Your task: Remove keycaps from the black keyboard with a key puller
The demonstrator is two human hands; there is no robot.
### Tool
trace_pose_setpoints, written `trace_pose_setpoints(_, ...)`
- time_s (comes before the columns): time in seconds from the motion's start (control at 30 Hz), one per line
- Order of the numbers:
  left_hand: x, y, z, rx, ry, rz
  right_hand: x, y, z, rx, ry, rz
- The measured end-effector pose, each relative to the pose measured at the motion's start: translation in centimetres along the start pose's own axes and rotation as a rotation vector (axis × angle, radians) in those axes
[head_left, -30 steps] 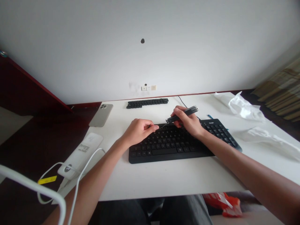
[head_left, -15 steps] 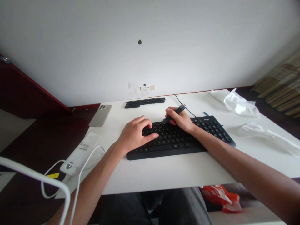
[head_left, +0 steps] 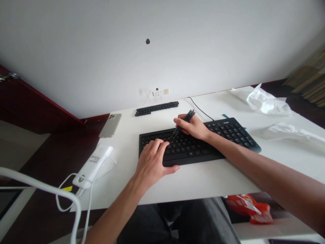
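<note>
A black keyboard lies across the middle of the white desk. My left hand rests flat on the keyboard's left end, fingers stretched over the keys and thumb along its front edge. My right hand is closed round a slim black keycap puller, held like a pen. The tool's wire tip points down-left onto the keys in the upper rows. A strip of loose black keycaps lies at the desk's far edge.
A phone lies face down at the desk's left rear corner. A white device with white cables sits at the left edge. Crumpled white plastic lies at the right rear. An orange bag is under the desk. My lap is below.
My left hand has moved from a pinch near the tool's tip to lie flat on the keyboard's left end. My right hand has tipped the tool down onto the keys.
</note>
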State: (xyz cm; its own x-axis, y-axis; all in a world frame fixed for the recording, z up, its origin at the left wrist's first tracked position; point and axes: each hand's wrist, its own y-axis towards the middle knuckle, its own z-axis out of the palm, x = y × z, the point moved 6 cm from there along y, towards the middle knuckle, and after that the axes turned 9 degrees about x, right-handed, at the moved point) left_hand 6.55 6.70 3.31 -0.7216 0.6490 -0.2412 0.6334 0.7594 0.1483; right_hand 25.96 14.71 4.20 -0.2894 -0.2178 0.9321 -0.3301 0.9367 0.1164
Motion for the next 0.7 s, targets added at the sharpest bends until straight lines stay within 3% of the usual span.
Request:
trace_pose_setpoints(0.57,-0.41,-0.40,-0.02,-0.009,-0.078,0.116,0.43,0.07,0.48,0.064,0.001,-0.039)
trace_pose_setpoints(0.7,-0.15,-0.39,-0.27,-0.045,-0.093,0.066,0.69,-0.05,0.84,0.089,0.003,-0.044)
